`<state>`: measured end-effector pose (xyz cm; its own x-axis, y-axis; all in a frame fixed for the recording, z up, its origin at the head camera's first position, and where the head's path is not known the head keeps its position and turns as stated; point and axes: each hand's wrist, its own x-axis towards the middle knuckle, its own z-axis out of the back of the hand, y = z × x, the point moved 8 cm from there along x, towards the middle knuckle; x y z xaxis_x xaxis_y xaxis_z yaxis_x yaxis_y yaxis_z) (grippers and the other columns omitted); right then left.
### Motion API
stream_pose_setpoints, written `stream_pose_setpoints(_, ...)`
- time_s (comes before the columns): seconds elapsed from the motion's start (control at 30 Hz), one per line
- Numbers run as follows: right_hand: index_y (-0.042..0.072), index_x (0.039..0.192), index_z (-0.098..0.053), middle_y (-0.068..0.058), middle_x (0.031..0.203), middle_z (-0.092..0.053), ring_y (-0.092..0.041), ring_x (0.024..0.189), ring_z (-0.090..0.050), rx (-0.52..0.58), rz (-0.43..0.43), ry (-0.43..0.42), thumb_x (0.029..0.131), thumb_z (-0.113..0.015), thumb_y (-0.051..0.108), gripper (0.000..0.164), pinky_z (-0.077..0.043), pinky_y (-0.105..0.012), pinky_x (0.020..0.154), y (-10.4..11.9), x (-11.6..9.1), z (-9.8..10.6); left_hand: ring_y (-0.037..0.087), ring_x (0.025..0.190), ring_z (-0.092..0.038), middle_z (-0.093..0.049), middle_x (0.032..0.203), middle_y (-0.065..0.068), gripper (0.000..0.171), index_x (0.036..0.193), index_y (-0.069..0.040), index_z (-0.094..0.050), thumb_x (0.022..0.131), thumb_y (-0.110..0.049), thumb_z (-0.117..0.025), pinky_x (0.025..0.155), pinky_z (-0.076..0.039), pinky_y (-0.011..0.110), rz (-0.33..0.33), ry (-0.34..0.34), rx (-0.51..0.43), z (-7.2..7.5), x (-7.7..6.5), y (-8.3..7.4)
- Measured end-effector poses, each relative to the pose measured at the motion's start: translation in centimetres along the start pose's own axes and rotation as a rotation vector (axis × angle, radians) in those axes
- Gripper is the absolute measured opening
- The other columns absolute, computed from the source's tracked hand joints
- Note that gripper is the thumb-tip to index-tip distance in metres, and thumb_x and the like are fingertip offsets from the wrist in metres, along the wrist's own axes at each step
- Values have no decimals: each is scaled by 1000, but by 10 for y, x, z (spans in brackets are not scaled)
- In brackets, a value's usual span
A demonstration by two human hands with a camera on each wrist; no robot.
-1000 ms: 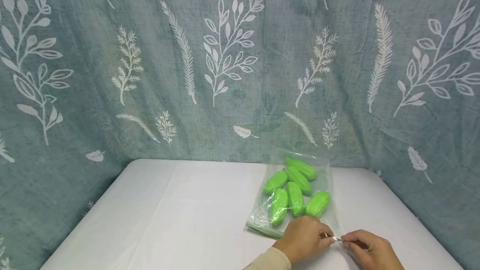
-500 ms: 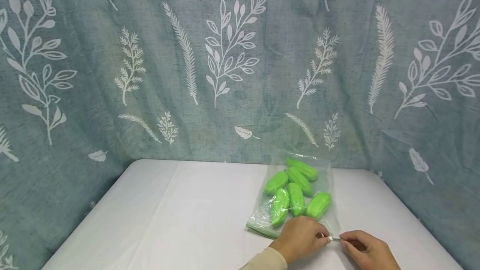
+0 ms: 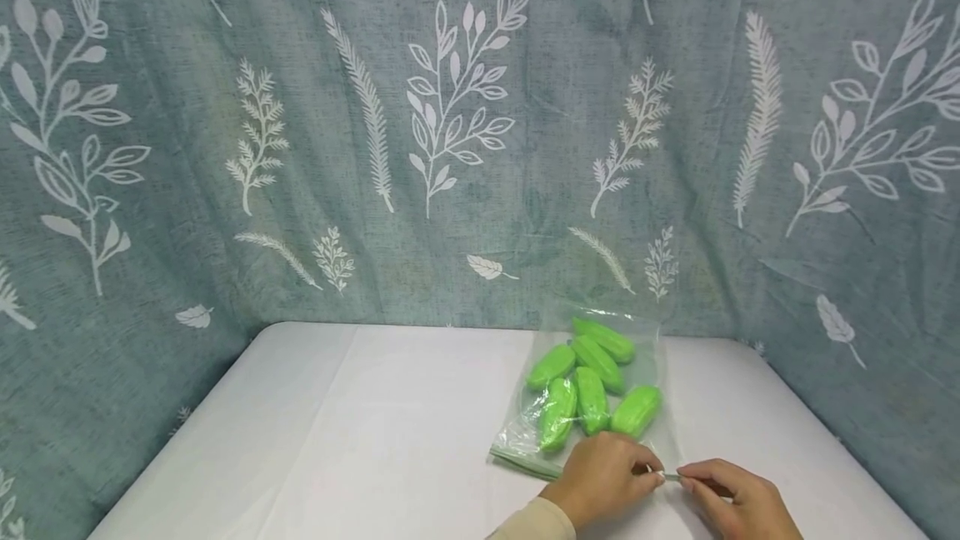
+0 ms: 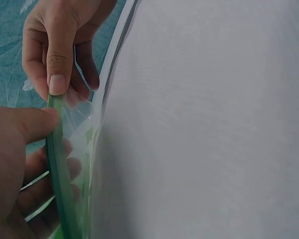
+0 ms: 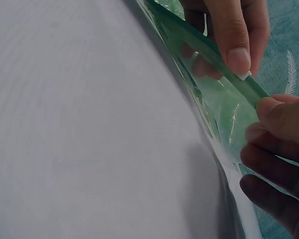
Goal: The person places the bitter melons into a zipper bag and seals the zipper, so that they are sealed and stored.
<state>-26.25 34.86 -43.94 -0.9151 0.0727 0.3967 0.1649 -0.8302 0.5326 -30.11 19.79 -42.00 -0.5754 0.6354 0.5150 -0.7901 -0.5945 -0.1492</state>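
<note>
A clear zip bag (image 3: 517,432) with a green strip along its mouth lies on the table, mouth toward me. Inside are several bright green, oblong, cucumber-like pieces (image 3: 592,400). My left hand (image 3: 603,477) pinches the strip between thumb and fingers near the mouth's right part. Just to its right, my right hand (image 3: 742,497) pinches the strip's end. The right wrist view has a small white piece (image 5: 245,75) at the left thumb's tip on the green strip (image 5: 214,50). In the head view the left hand hides the strip's middle.
A white cloth (image 3: 360,432) covers the table, whose back edge meets a blue-green curtain (image 3: 510,148) with white leaf prints. The curtain also hangs along both sides. The bag lies on the right half of the table.
Both hands have shifted slightly left along with a small view shift, keeping their pinch on the strip. The white piece now shows less between them. The bag and green pieces stay in place.
</note>
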Motion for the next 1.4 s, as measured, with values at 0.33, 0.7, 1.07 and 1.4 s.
stream_pose_setpoints(0.33, 16, 91, -77, 7, 85, -71, 1, 68, -62, -11, 11, -43, 82, -79, 5, 15, -53, -22, 60, 3, 2, 4, -17, 80, -54, -67, 87, -31, 7, 94, -39, -79, 90, -41, -73, 65, -39, 6, 25, -19, -12, 2, -1, 6)
stream_pose_setpoints(0.7, 15, 96, -77, 4, 88, -72, -3, 69, -63, 16, -53, 10, 86, -76, 9, 11, -53, -23, 61, -5, 5, 8, -17, 79, -53, -68, 87, -26, 7, 93, -34, -80, 89, -37, -76, 69, -40, 4, 1, -43, -51, 7, -1, 11)
stream_pose_setpoints(1.07, 13, 98, -77, 2, 89, -72, -5, 71, -65, 36, -84, 19, 88, -75, 12, 11, -54, -24, 62, -9, 3, 7, -16, 71, -48, -62, 80, -30, 6, 92, -40, -79, 88, -42, -75, 61, -36, 6, 50, -18, 3, 8, -4, 16)
stream_pose_setpoints(1.4, 16, 101, -79, 1, 98, -73, -3, 79, -66, 67, -13, 30, 86, -78, 10, 17, -55, -20, 66, 1, 2, -4, -19, 71, -49, -64, 83, -32, 7, 93, -43, -79, 87, -44, -76, 58, -35, 5, 33, -39, 18, 11, -5, 17)
